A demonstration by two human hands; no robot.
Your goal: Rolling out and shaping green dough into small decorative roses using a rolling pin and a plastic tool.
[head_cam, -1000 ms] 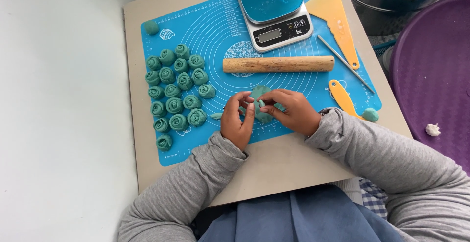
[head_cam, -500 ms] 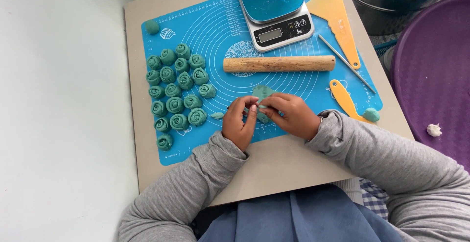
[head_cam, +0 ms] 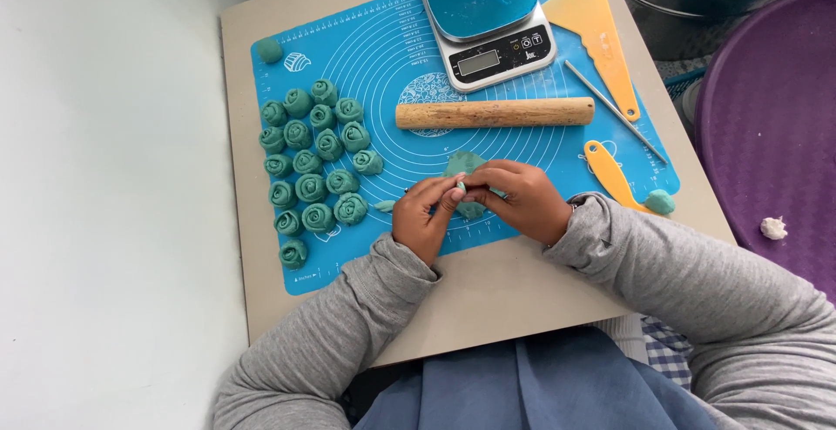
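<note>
Both hands met over the blue silicone mat (head_cam: 522, 38) on the counter (head_cam: 488, 295), shaping a small piece of teal dough (head_cam: 464, 165). The left hand (head_cam: 424, 217) and the right hand (head_cam: 521, 199) each had a pinching grip closed on that dough, fingertips touching at its near edge. The step looked like rolling it into a rosette like the finished rosettes (head_cam: 315, 164) clustered to the left. The next move would call for gentle, even rolling. A wooden rolling pin (head_cam: 494, 113) lay just beyond.
</note>
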